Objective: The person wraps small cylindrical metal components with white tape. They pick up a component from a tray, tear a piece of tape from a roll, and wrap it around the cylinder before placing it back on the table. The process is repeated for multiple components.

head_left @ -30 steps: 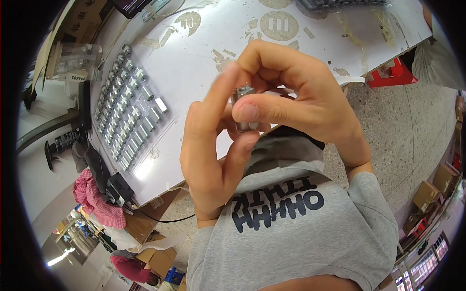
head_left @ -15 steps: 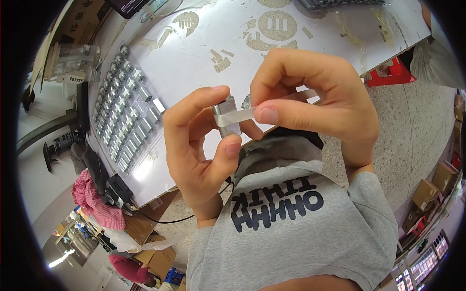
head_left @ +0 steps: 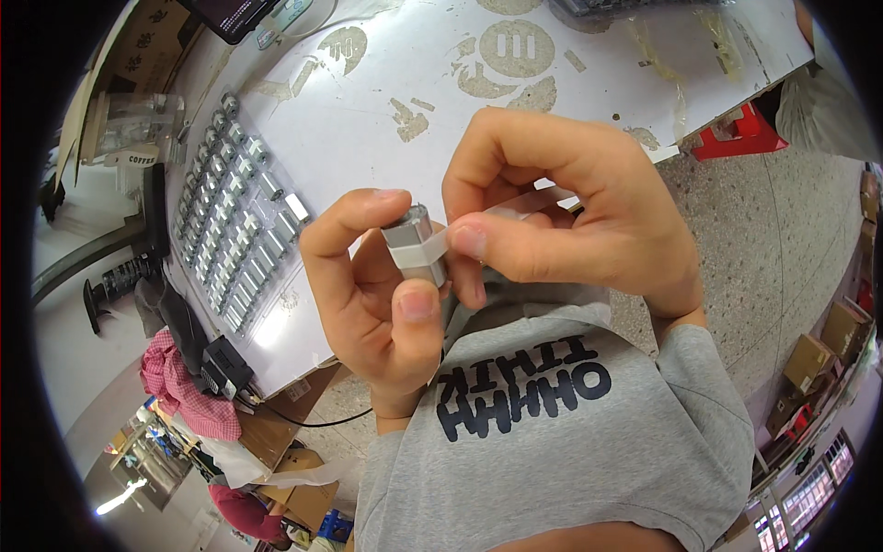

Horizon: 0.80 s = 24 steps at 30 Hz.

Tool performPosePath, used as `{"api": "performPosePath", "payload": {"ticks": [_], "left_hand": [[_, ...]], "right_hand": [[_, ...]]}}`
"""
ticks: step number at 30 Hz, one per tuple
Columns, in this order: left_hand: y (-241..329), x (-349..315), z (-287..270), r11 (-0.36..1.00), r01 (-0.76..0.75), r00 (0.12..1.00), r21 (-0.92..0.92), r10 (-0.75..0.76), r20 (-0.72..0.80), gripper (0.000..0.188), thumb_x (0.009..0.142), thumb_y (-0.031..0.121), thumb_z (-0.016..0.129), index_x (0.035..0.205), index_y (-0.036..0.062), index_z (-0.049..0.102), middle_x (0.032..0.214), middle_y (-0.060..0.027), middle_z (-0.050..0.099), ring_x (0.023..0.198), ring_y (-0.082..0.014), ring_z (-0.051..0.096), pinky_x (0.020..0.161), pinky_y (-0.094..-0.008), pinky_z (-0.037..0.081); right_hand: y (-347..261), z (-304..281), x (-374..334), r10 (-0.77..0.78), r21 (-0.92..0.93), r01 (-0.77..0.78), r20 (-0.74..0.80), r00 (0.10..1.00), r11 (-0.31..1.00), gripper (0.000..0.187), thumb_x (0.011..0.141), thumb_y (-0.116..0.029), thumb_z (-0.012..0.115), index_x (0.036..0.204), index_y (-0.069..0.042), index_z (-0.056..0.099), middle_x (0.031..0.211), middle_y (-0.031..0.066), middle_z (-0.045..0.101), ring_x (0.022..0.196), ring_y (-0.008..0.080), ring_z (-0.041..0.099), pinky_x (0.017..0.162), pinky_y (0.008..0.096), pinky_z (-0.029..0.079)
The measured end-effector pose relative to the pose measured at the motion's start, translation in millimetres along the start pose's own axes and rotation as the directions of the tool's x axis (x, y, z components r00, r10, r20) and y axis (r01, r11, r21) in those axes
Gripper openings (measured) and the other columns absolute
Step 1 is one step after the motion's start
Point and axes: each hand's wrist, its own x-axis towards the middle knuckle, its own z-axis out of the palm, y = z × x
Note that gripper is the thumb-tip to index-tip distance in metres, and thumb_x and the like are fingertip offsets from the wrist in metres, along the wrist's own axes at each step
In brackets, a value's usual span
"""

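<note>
A small silver motor [head_left: 403, 235] is held tilted above the near edge of the white table [head_left: 368, 152]. The half-curled left hand [head_left: 359, 304] grips it, forefinger at its top end, thumb near its bottom. A strip of white tape [head_left: 421, 256] crosses its middle and runs right to the right hand [head_left: 575, 212], whose thumb and forefinger pinch it closed. Farther left lie rows of silver parts [head_left: 244, 225].

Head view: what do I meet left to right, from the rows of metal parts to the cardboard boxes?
Rows of metal parts → left hand → metal cylinder in its fingers → right hand → red plastic object → cardboard boxes.
</note>
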Motion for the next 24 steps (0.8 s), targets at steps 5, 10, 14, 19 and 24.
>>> {"api": "performPosePath", "payload": {"ticks": [5, 10, 14, 19, 24], "left_hand": [[-3.3, -1.6, 4.3, 0.988, -0.023, 0.999, 0.151, 0.03, -0.044, 0.048, 0.079, 0.025, 0.047, 0.115, -0.006, 0.035, 0.074, -0.0106, 0.047, 0.056, -0.0111, 0.043, 0.051, -0.0207, 0.034], [-5.8, -1.5, 5.6, 0.934, -0.056, 0.992, 0.353, 0.093, -0.089, 0.048, 0.081, 0.026, 0.041, 0.115, -0.0062, 0.036, 0.087, -0.0132, 0.05, 0.065, -0.0143, 0.046, 0.061, -0.0245, 0.038], [-1.3, 4.6, -11.7, 0.785, -0.239, 0.961, 0.571, 0.106, 0.256, 0.044, 0.083, 0.016, 0.044, 0.122, -0.0044, 0.038, 0.093, -0.0143, 0.053, 0.07, -0.0158, 0.048, 0.066, -0.0273, 0.041], [5.8, 12.1, -18.2, 0.553, -0.26, 0.941, 0.791, -0.04, 0.336, 0.046, 0.084, 0.018, 0.051, 0.123, -0.0042, 0.04, 0.084, -0.0145, 0.055, 0.072, -0.0169, 0.05, 0.065, -0.0242, 0.041], [12.0, 6.5, -7.6, 0.802, 0.046, 0.984, 0.595, -0.139, 0.11, 0.047, 0.086, 0.021, 0.052, 0.124, -0.0035, 0.038, 0.084, -0.0085, 0.057, 0.068, -0.0121, 0.051, 0.063, -0.0234, 0.041]], "right_hand": [[7.2, 4.6, -0.2, -0.025, 0.064, 0.027, -0.027, 0.999, 0.998, 0.006, 0.078, -0.003, 0.056, 0.08, -0.001, 0.051, 0.07, 0.0026, 0.056, 0.062, 0.0057, 0.053, 0.054, 0.0166, 0.04], [12.4, 3.9, 2.7, -0.039, 0.082, 0.04, -0.022, 0.999, 0.996, 0.013, 0.077, -0.006, 0.061, 0.084, -0.002, 0.05, 0.076, 0.0021, 0.055, 0.065, 0.0052, 0.052, 0.056, 0.0165, 0.039], [27.2, 1.1, 5.1, -0.218, -0.1, 0.214, -0.035, 0.975, 0.972, 0.016, 0.076, -0.008, 0.063, 0.083, -0.002, 0.05, 0.072, 0.0, 0.053, 0.061, 0.0042, 0.047, 0.054, 0.0165, 0.036], [23.6, -4.4, 5.7, -0.136, -0.091, 0.134, -0.016, 0.991, 0.987, 0.016, 0.079, -0.014, 0.06, 0.08, 0.0, 0.052, 0.069, 0.0056, 0.056, 0.063, 0.0096, 0.052, 0.057, 0.0221, 0.041], [20.9, -2.0, 9.3, -0.137, 0.029, 0.137, 0.017, 0.99, 0.99, 0.015, 0.082, -0.011, 0.055, 0.079, 0.003, 0.052, 0.069, 0.0087, 0.059, 0.066, 0.0118, 0.057, 0.06, 0.0237, 0.045]]}}
